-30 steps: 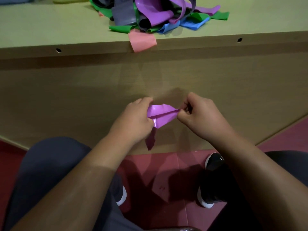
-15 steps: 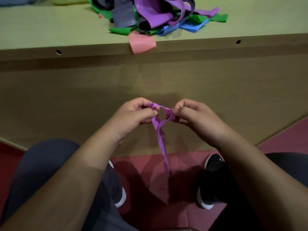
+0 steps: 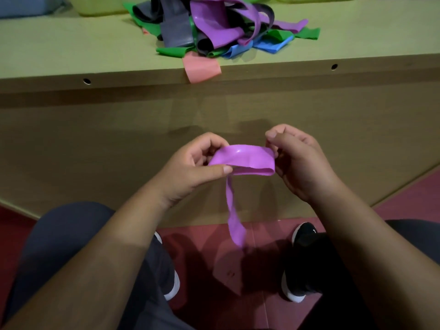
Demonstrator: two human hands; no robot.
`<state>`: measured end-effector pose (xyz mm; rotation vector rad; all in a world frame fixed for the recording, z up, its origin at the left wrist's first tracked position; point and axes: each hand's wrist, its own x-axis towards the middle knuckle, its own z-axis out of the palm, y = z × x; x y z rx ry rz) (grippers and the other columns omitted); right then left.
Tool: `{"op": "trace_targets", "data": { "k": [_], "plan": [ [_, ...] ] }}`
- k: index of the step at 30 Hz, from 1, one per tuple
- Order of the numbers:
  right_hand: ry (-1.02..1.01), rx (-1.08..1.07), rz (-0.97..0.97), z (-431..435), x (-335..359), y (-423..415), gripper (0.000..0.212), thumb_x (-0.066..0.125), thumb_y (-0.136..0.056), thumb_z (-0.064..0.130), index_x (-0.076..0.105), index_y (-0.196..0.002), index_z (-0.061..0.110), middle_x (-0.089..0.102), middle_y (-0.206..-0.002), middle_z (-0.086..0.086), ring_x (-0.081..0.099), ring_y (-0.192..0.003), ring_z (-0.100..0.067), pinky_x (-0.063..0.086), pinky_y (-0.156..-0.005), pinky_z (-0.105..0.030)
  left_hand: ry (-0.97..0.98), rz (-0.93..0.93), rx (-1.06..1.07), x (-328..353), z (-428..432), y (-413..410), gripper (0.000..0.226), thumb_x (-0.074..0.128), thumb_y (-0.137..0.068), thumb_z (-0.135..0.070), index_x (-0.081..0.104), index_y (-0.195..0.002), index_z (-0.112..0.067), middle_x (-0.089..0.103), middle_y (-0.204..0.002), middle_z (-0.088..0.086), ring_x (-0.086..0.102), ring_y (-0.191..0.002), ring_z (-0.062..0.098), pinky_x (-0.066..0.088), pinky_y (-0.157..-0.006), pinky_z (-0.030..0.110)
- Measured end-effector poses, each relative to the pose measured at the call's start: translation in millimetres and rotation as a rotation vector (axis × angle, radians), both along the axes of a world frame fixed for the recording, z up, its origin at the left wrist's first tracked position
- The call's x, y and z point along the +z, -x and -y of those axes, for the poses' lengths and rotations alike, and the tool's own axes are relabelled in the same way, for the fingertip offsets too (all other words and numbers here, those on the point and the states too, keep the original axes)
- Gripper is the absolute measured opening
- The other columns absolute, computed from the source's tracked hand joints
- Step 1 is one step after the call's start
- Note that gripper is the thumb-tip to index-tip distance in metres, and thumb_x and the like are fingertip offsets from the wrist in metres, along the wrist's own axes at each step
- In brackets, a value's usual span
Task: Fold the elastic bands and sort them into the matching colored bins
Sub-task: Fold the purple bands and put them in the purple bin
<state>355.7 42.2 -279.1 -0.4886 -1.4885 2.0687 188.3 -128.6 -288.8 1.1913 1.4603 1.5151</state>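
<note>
A purple elastic band is stretched flat between my two hands, below the table's front edge. My left hand pinches its left end with thumb and fingers. My right hand pinches its right end. One loose tail of the band hangs down from the left pinch toward the floor. On the table top lies a tangled pile of bands in purple, green, grey and blue. A pink band droops over the table's edge.
The wooden table has a tall front panel facing me. A yellow-green bin and a blue bin show at the top left. Below are my knees, black shoes and a red floor.
My hands have moved apart and spread the purple band out flat between them. The hanging tail now reaches lower. The view has tilted, showing more of the table top.
</note>
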Motion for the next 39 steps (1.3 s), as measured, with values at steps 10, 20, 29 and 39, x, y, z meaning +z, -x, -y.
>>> {"op": "trace_targets", "data": {
  "k": [10, 20, 29, 39],
  "plan": [
    [-0.579, 0.023, 0.314, -6.7, -6.0, -11.4, 0.023, 0.070, -0.101, 0.013, 0.066, -0.079, 0.008, 0.059, -0.066, -0.006, 0.045, -0.058, -0.013, 0.034, -0.054, -0.025, 0.251, -0.326, -0.111, 9.4, 17.4, 16.5, 0.015, 0.079, -0.095, -0.027, 0.074, -0.107, -0.019, 0.066, -0.087, 0.005, 0.056, -0.077, 0.008, 0.044, -0.069, 0.021],
    [-1.106, 0.200, 0.886, -9.4, -13.1, -1.4, 0.063, 0.050, -0.094, 0.068, 0.057, -0.065, 0.012, 0.051, -0.047, -0.002, 0.051, -0.049, -0.020, 0.043, -0.055, -0.034, 0.748, -1.024, 0.107, 3.3, 16.7, 18.6, 0.031, 0.048, -0.094, -0.053, 0.063, -0.081, -0.029, 0.065, -0.074, -0.008, 0.061, -0.075, 0.016, 0.045, -0.063, 0.029],
    [-0.325, 0.237, 0.377, -6.4, -10.0, -5.8, 0.032, 0.070, -0.102, 0.026, 0.063, -0.081, 0.003, 0.054, -0.064, -0.013, 0.046, -0.053, -0.019, 0.037, -0.052, -0.028, 0.101, 0.111, 0.009, -6.7, 17.2, 24.1, 0.012, 0.065, -0.089, -0.008, 0.074, -0.096, -0.013, 0.069, -0.089, -0.002, 0.059, -0.084, 0.008, 0.046, -0.078, 0.018],
    [-0.558, 0.269, 0.445, -10.2, -22.6, -7.3, 0.033, 0.073, -0.101, 0.039, 0.067, -0.085, 0.010, 0.059, -0.073, -0.008, 0.047, -0.070, -0.015, 0.035, -0.066, -0.033, 0.169, 0.221, -0.004, -4.3, 15.2, 17.6, 0.019, 0.069, -0.083, -0.007, 0.082, -0.094, -0.017, 0.074, -0.088, 0.003, 0.065, -0.077, 0.012, 0.052, -0.072, 0.020]
  ]
}}
